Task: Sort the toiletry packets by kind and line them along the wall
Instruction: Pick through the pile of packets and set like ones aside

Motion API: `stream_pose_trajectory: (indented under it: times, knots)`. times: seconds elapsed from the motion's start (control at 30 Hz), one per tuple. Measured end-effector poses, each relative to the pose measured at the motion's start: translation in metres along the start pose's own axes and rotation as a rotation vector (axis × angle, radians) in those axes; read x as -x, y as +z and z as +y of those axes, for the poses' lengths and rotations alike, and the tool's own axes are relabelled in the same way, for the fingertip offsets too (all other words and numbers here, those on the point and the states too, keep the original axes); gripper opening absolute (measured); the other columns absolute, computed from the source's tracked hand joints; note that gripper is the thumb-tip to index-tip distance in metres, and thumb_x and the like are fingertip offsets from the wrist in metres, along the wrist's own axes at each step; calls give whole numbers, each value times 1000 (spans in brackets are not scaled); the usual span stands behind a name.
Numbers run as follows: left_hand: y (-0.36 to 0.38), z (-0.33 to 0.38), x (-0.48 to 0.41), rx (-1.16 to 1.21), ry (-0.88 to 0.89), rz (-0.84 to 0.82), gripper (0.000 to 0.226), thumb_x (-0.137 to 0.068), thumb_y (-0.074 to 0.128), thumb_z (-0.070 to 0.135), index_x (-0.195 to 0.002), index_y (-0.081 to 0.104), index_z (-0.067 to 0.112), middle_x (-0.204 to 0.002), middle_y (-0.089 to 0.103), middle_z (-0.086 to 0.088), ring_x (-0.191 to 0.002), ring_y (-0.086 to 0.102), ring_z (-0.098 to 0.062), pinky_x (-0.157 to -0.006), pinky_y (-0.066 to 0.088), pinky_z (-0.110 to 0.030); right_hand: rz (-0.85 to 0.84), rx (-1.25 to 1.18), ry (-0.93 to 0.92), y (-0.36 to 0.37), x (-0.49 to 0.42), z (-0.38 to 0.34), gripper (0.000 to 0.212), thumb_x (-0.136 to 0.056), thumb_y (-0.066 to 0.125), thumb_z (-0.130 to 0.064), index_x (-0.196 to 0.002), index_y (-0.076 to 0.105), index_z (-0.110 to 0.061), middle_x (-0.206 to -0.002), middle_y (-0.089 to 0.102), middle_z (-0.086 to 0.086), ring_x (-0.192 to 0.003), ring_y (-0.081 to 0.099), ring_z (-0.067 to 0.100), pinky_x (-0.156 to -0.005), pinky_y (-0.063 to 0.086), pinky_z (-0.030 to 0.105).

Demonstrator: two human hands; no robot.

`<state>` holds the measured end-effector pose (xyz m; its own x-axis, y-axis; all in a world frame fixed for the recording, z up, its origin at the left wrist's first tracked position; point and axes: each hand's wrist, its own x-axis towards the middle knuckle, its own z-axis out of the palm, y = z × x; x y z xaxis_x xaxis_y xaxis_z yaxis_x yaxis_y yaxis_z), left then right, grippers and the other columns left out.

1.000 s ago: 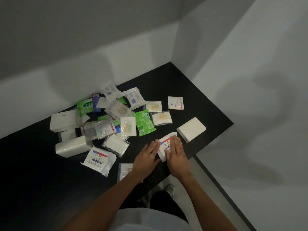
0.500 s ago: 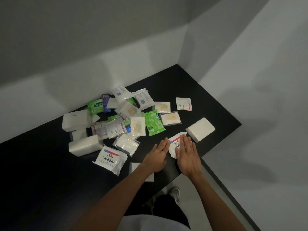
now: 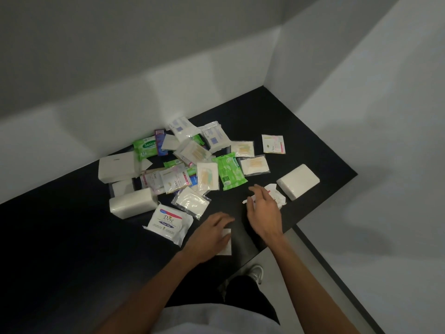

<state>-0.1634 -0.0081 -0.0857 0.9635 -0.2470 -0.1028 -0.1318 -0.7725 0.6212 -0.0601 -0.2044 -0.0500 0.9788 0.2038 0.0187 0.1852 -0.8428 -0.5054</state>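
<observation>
Toiletry packets lie in a loose heap on the black table (image 3: 60, 237): green wipes packs (image 3: 231, 171), small Dove sachets (image 3: 174, 180), clear bags of cotton buds (image 3: 255, 165) and white tissue packs (image 3: 131, 203). A big white Dove packet (image 3: 169, 222) lies at the front of the heap. My right hand (image 3: 263, 209) curls round a second, crumpled white Dove packet (image 3: 277, 196) beside a white tissue pack (image 3: 298, 181). My left hand (image 3: 208, 235) rests with loose fingers on a small white packet (image 3: 226, 244) near the table's front edge.
Grey walls (image 3: 168, 88) meet the table at the back and on the right, forming a corner (image 3: 263, 86). The table's front edge runs just below my hands, with the floor and my shoe (image 3: 256, 273) under it.
My left hand has drawn back from the Dove packet to the small white packet at the front edge. My right hand has curled on the Dove packet, which now looks crumpled and raised.
</observation>
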Motion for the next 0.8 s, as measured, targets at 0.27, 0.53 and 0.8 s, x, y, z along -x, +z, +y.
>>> stream_pose_trajectory:
  times: [0.27, 0.53, 0.8]
  knots:
    - [-9, -24, 16, -292, 22, -187, 68, -106, 42, 57, -165, 8, 48, -176, -18, 8, -160, -26, -19, -130, -7, -47, -245, 106, -61, 28, -72, -47, 72, -101, 64, -47, -161, 26, -47, -172, 19, 18, -157, 27, 40, -123, 36, 60]
    - [-22, -46, 4, -368, -56, -132, 53, -112, 27, 47, -164, 15, 46, -178, -2, 1, -163, -8, -24, -132, 11, -53, -321, 229, -40, 48, -75, -44, 66, -97, 70, -52, -153, 36, -47, -171, 10, 20, -154, 28, 43, -121, 34, 59]
    - [-32, -64, -2, -350, -96, -81, 55, -113, 32, 41, -164, 13, 50, -177, -7, 3, -163, -11, -22, -132, 4, -48, -248, 151, 40, 41, -57, -44, 64, -92, 67, -42, -149, 38, -36, -160, 27, 19, -138, 42, 43, -113, 41, 60]
